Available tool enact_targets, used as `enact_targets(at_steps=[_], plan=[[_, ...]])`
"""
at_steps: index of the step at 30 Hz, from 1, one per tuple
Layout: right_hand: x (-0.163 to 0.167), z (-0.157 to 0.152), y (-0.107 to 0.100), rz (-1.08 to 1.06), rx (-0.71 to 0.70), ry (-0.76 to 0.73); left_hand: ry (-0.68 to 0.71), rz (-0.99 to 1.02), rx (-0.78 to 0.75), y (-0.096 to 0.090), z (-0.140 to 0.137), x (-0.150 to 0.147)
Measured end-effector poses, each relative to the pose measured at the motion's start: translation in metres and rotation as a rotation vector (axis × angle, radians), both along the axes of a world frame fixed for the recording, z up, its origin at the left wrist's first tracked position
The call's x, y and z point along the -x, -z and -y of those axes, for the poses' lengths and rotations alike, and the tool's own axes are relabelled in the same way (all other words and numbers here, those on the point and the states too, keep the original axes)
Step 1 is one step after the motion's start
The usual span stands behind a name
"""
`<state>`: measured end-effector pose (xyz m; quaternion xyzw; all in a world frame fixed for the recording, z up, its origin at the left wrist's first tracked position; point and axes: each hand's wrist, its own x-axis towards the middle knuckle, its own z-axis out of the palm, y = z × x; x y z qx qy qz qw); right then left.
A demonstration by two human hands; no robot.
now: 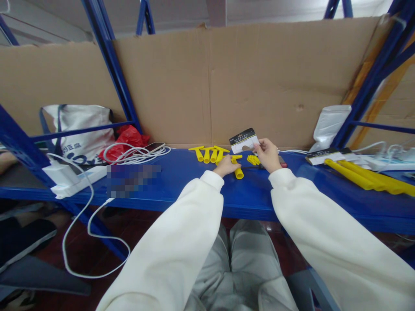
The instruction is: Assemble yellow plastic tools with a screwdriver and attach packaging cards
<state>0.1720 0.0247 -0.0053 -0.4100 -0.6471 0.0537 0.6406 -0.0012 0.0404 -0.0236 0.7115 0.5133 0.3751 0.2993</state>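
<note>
My right hand (269, 154) pinches a white cardboard header card (244, 142) with a black top band and a cut-out, holding it up off the shelf. My left hand (225, 166), fingers bent, is closed on a yellow T-shaped plastic piece (239, 173) with a hollow round end facing me. Several similar yellow T-shaped pieces (206, 155) lie in a row just beyond my left hand. Between my hands sits a small cluster of little yellow parts (253, 160). A dark thin object lies by my right hand, partly hidden.
The blue shelf (191, 190) has a cardboard back. At right lie long yellow pieces (366, 177), a stack of cards (324, 156) and a white pouch (332, 125). At left are coiled white cable (139, 154), a red bag (129, 136), a phone, a power strip (81, 179) and a tote (81, 129).
</note>
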Motion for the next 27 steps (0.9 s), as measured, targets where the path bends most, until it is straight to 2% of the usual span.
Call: enact_targets(at_steps=[7,12,14,17,21,27], plan=[[0.002,0.002,0.000,-0.009,0.018,-0.026,0.041,0.038,0.034,-0.008,0.012,0.000],[0.001,0.002,-0.001,0.001,0.024,-0.028,0.006,-0.023,0.116,-0.011,0.013,0.001],[0.001,0.002,0.000,0.007,0.023,-0.021,-0.012,0.017,0.147,-0.010,0.012,0.001],[0.001,0.002,0.000,0.009,0.015,0.004,-0.070,0.194,0.124,-0.009,0.007,-0.001],[0.001,0.000,0.001,-0.002,0.006,0.021,-0.120,0.553,0.085,-0.011,0.000,-0.002],[0.001,-0.003,0.000,-0.079,0.039,-0.109,-0.231,1.002,0.147,-0.021,-0.007,0.003]])
